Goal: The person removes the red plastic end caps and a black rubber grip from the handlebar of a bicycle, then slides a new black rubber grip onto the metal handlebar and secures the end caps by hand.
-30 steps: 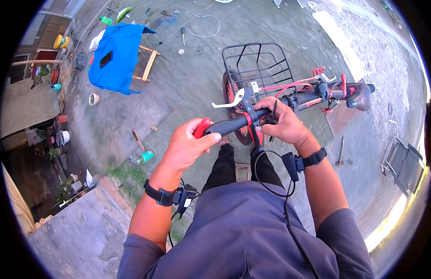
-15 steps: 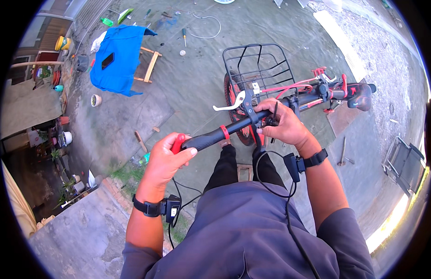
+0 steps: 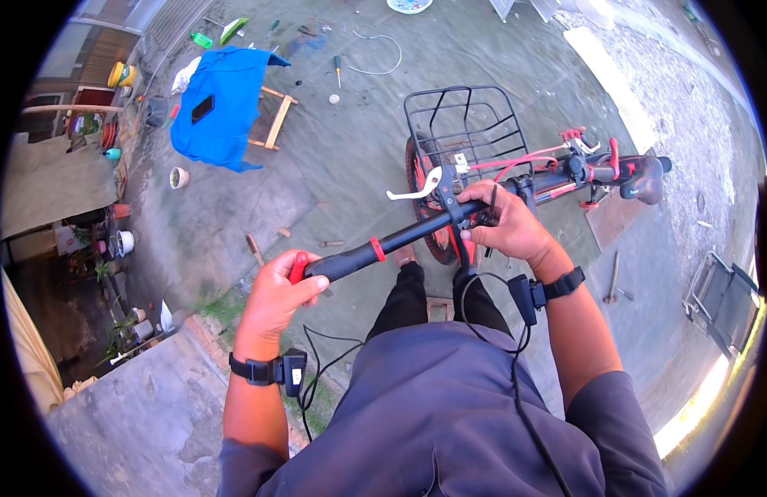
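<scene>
a red and black bicycle is taking up the middle and right of the view, with its front basket sitting over the front wheel. a blue cloth is draping over a wooden frame, well off to the left. the handlebar is running between the two hands, slanting from lower left to upper right. the left hand is clamping its fingers on the outer end of the black grip, thumb lying on top. the right hand is closing its fingers around the handlebar beside the white brake lever (a thin dark piece is standing up by these fingers; what it is, i cannot tell). the grip is pointing along the bar, its long axis lining up with it, and is reaching up and rightward from the left fingers, the nearer ones. a red ring is circling its inner end, bare bar showing between ring and lever. a small red piece is showing among the left fingers.
</scene>
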`<action>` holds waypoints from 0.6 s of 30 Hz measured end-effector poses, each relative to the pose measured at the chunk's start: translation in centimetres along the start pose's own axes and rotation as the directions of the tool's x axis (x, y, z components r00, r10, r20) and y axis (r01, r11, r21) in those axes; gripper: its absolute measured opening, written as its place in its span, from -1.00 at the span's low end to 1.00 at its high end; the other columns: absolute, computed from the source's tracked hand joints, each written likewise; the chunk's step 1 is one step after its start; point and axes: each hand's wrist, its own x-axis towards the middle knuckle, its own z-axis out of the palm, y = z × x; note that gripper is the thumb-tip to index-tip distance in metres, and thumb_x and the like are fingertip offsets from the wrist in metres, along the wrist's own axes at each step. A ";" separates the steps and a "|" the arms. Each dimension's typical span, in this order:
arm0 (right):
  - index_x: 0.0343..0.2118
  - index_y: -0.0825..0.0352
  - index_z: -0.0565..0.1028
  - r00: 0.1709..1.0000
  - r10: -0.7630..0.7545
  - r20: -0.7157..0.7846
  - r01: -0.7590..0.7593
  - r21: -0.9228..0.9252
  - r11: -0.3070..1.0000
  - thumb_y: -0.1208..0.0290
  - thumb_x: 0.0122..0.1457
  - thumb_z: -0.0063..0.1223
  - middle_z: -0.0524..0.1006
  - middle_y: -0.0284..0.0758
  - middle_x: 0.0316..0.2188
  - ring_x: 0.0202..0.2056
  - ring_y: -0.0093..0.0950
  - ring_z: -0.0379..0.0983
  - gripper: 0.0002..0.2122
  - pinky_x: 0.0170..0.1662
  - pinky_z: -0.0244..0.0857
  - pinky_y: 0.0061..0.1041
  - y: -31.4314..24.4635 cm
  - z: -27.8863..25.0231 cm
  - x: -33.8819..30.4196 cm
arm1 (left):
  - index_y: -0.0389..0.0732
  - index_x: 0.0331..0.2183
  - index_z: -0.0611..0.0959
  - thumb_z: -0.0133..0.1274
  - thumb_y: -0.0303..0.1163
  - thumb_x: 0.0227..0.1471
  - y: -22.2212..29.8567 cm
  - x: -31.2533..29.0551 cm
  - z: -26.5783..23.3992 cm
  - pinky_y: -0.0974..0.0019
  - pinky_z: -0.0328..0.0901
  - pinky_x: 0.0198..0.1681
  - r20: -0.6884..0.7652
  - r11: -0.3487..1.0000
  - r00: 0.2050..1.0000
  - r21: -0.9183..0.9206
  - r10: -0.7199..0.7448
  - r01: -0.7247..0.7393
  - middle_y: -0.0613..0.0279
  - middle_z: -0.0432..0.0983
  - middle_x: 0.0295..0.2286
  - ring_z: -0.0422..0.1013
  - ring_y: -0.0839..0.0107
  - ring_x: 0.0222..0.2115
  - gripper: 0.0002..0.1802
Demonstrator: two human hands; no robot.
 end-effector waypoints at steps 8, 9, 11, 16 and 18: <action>-0.05 0.33 0.51 1.000 0.003 -0.011 -0.004 -0.057 0.998 0.60 -0.12 0.31 0.48 -0.39 -0.13 -0.15 -0.62 0.43 -0.52 -0.06 0.36 -0.59 -0.1 -0.1 0.1 | -0.29 -0.22 0.61 0.27 -0.53 -0.05 0.0 -0.2 0.1 0.53 0.27 -0.50 -0.021 0.999 0.999 0.039 0.036 -0.035 0.39 0.48 -0.47 0.36 0.65 -0.56 -0.71; -0.04 0.33 0.50 0.999 0.033 0.005 -0.033 -0.025 0.999 0.62 -0.11 0.32 0.45 -0.39 -0.12 -0.13 -0.61 0.42 -0.53 -0.03 0.34 -0.57 -0.2 -0.1 0.1 | -0.29 -0.21 0.61 0.27 -0.53 -0.05 -0.3 -0.3 0.0 0.53 0.27 -0.50 -0.028 0.999 0.999 0.029 0.033 -0.032 0.39 0.48 -0.47 0.36 0.65 -0.56 -0.71; -0.04 0.34 0.48 0.995 0.089 0.038 -0.090 0.035 0.995 0.65 -0.09 0.34 0.39 -0.41 -0.09 -0.07 -0.58 0.39 -0.53 0.03 0.30 -0.55 -0.7 -0.1 0.0 | -0.29 -0.21 0.61 0.26 -0.53 -0.05 -0.6 -0.3 0.0 0.53 0.27 -0.51 -0.038 0.999 0.999 0.022 0.039 -0.038 0.38 0.48 -0.47 0.36 0.64 -0.57 -0.71; -0.04 0.34 0.48 0.998 0.053 0.030 -0.053 -0.008 0.999 0.65 -0.08 0.35 0.39 -0.41 -0.09 -0.08 -0.58 0.39 -0.53 0.02 0.30 -0.55 -0.5 -0.1 0.0 | -0.29 -0.21 0.59 0.25 -0.53 -0.04 -1.1 -0.5 0.3 0.52 0.29 -0.51 -0.057 0.997 0.995 0.032 0.079 -0.077 0.36 0.50 -0.48 0.37 0.63 -0.59 -0.71; -0.04 0.34 0.48 0.998 0.057 0.032 -0.057 0.004 0.998 0.64 -0.09 0.35 0.39 -0.41 -0.09 -0.08 -0.58 0.39 -0.53 0.02 0.30 -0.55 -0.5 -0.1 0.0 | -0.30 -0.21 0.59 0.24 -0.53 -0.04 -1.3 -0.4 0.2 0.52 0.29 -0.51 -0.066 0.996 0.994 0.018 0.087 -0.086 0.35 0.50 -0.48 0.38 0.62 -0.59 -0.71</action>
